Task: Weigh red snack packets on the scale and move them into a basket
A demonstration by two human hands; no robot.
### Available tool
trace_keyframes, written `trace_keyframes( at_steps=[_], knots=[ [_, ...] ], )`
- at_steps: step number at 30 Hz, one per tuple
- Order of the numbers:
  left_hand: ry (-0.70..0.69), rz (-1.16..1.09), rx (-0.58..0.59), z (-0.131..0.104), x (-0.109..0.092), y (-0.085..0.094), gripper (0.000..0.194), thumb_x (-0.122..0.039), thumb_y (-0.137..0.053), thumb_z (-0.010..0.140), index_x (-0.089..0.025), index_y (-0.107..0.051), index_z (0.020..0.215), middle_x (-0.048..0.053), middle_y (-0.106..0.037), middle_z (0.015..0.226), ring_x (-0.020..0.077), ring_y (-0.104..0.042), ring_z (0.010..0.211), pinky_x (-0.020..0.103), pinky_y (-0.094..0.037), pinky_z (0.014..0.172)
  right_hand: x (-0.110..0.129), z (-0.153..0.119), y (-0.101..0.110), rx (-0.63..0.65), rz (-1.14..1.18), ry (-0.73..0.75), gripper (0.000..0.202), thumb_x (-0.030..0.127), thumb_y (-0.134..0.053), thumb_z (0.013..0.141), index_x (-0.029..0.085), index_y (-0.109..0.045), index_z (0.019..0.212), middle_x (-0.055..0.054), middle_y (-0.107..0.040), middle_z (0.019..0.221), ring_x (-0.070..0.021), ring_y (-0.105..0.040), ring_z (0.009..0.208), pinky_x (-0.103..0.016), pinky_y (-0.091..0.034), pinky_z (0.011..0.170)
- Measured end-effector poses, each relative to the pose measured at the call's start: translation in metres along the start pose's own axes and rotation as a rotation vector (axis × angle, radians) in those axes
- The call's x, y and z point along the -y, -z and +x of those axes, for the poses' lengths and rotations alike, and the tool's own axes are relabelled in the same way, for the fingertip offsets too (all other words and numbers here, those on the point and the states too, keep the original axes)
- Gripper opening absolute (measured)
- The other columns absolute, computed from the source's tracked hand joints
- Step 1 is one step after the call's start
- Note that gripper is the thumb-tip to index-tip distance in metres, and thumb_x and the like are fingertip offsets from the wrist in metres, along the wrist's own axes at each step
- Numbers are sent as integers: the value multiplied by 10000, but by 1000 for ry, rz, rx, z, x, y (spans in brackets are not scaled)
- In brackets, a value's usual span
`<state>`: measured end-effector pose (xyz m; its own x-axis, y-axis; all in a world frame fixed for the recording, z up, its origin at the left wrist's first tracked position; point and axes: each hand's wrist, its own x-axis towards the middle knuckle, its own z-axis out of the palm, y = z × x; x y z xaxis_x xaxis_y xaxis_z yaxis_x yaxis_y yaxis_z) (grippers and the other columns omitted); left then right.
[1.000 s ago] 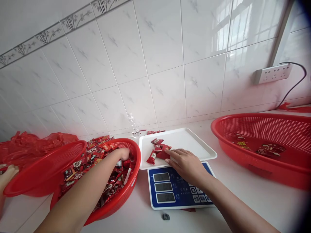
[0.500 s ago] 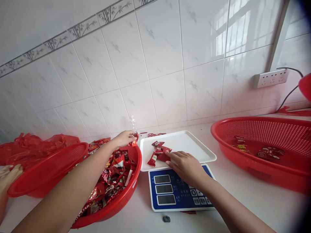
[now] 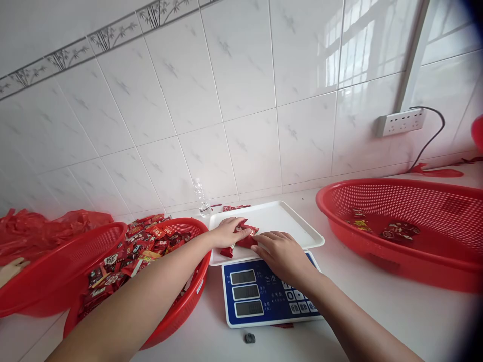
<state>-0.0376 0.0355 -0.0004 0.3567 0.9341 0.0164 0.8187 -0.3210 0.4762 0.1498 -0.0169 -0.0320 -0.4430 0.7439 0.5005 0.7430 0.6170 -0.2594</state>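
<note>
Red wrapped candies lie in a small pile at the left of the white scale tray. Over the pile is my left hand, its fingers curled round some of the candies and partly hiding them. My right hand reaches in from the right above the scale's keypad, fingers bent, with the fingertips closed at a red packet beside the left thumb. The blue panel of the digital scale is below both hands. Under my left forearm stands a red basket full of wrapped candies.
At the right, a red perforated basket holds a few packets. Another red basket is at far left, with red plastic bags behind it and part of another person's hand. A clear bottle stands by the tiled wall.
My left hand has moved from the rim of the candy basket rightward onto the pile in the tray. My right hand stays by the pile. The view has shifted slightly.
</note>
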Motion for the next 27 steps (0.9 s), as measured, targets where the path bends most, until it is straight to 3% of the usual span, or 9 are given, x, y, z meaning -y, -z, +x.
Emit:
trace_keyframes(
  at_steps=[3, 7, 11, 13, 15, 17, 20, 23, 27],
  knots=[
    [-28, 32, 9, 4, -3, -7, 626, -601, -439, 782, -195, -469, 1258, 97, -431, 1349, 261, -376, 1235, 349, -298, 1004, -1, 0, 0, -19, -8, 2, 241, 329, -421, 889, 219, -630, 938, -53, -685, 921, -218, -607, 904, -365, -422, 792],
    [42, -98, -27, 0, -4, 6, 577, -594, -380, 817, -196, -489, 1220, 84, -535, 1250, 235, -485, 1140, 316, -359, 945, -4, 1, 1, -55, 1, -2, 228, 305, -415, 884, 226, -629, 890, -38, -688, 881, -206, -619, 859, -365, -432, 781],
    [106, -124, -271, -10, 7, 34, 409, -495, -395, 850, -208, -540, 1103, 67, -596, 1146, 214, -529, 1065, 309, -385, 891, -9, 2, -4, -111, 15, -5, 264, 323, -407, 884, 221, -604, 1027, -57, -693, 905, -226, -627, 855, -405, -452, 775],
    [166, -113, -428, -17, 19, 46, 301, -416, -408, 855, -207, -556, 1012, 50, -634, 1019, 194, -574, 946, 298, -413, 823, -10, 2, -6, -200, 46, -27, 390, 341, -426, 874, 201, -475, 1235, -82, -687, 929, -239, -633, 833, -415, -473, 737],
    [260, -96, -552, -25, 34, 55, 222, -352, -434, 839, -208, -542, 970, 27, -638, 901, 168, -592, 796, 274, -430, 727, -10, 1, -7, -364, 124, -52, 601, 351, -452, 863, 189, -220, 1393, -111, -656, 1030, -235, -637, 818, -403, -494, 687],
    [348, -77, -594, -34, 51, 60, 184, -297, -457, 816, -206, -524, 962, 16, -625, 839, 148, -580, 698, 251, -428, 652, -10, -1, -5, -556, 224, -31, 734, 328, -467, 861, 215, -10, 1424, -128, -593, 1153, -215, -635, 828, -389, -504, 679],
    [402, -36, -458, -47, 75, 60, 176, -252, -457, 794, -188, -522, 945, 30, -627, 854, 143, -581, 707, 234, -430, 635, -7, -3, -1, -702, 297, 51, 757, 266, -470, 865, 253, 47, 1417, -116, -566, 1183, -189, -627, 834, -394, -500, 734],
    [386, 28, -244, -53, 94, 55, 162, -262, -478, 764, -167, -571, 855, 43, -640, 871, 159, -588, 768, 233, -438, 659, -5, -3, 0, -614, 258, 50, 663, 282, -473, 865, 252, -98, 1410, -83, -622, 1088, -189, -622, 819, -394, -498, 727],
    [376, 84, -116, -50, 111, 48, 104, -254, -553, 684, -175, -618, 666, 19, -646, 683, 171, -589, 676, 239, -435, 621, -2, -3, -4, -478, 221, 36, 508, 332, -442, 881, 242, -275, 1352, -63, -657, 1012, -188, -622, 826, -359, -499, 695]
  ],
)
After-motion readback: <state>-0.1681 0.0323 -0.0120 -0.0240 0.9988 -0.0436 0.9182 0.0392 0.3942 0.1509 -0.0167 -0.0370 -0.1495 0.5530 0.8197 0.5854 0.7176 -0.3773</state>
